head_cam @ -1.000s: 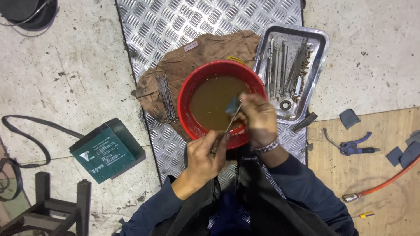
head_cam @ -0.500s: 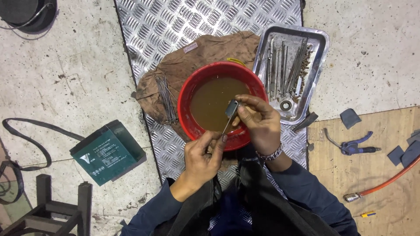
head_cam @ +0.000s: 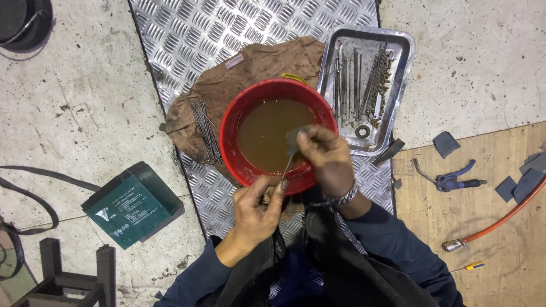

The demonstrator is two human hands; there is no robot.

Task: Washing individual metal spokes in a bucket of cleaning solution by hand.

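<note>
A red basin (head_cam: 239, 113) of brown murky liquid sits on a brown rag over a metal tread plate. My left hand (head_cam: 257, 209) pinches the near end of a thin metal rod (head_cam: 287, 166) at the basin's front rim. Over the liquid, my right hand (head_cam: 325, 159) grips a small grey pad (head_cam: 292, 140) wrapped around the rod's far part. Several similar thin rods (head_cam: 206, 129) lie on the rag (head_cam: 267, 62) left of the basin.
A steel tray (head_cam: 402, 68) with several rods and a washer stands right of the basin. A green battery box (head_cam: 132, 204) lies on the concrete at left. Blue-handled air gun (head_cam: 455, 181), orange hose (head_cam: 500, 219) and grey scraps lie on wood at right. A dark stool (head_cam: 74, 273) is bottom left.
My right hand has slid a little along the rod over the basin, from the near rim toward the liquid. The left hand keeps its pinch on the rod's near end.
</note>
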